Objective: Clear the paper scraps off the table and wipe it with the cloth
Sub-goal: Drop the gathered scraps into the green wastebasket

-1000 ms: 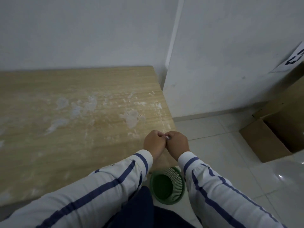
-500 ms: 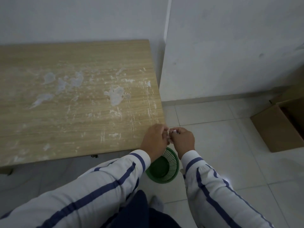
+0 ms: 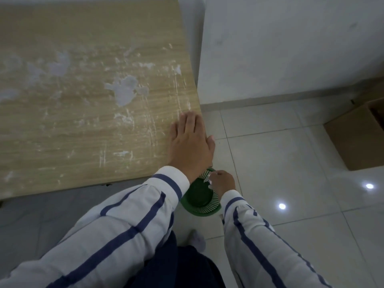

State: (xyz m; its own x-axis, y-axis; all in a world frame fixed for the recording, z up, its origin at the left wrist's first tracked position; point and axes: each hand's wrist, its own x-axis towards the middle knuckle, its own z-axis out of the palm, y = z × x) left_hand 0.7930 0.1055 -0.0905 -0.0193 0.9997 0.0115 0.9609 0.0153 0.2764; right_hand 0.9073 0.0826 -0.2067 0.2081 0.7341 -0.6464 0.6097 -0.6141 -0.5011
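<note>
My left hand lies flat with straight fingers on the right edge of the wooden table. The table top carries white smears and worn patches. My right hand hangs lower, over the green slatted waste basket on the floor beside the table. Its fingers are curled round small white paper scraps at the basket's rim. No cloth is in view.
A white wall corner stands just right of the table. An open cardboard box sits on the tiled floor at the right. My dark trouser leg and a sock show at the bottom middle.
My hands have parted. The left one opened and went up onto the table's edge, the right one dropped with the scraps to the basket. The view tilted further down.
</note>
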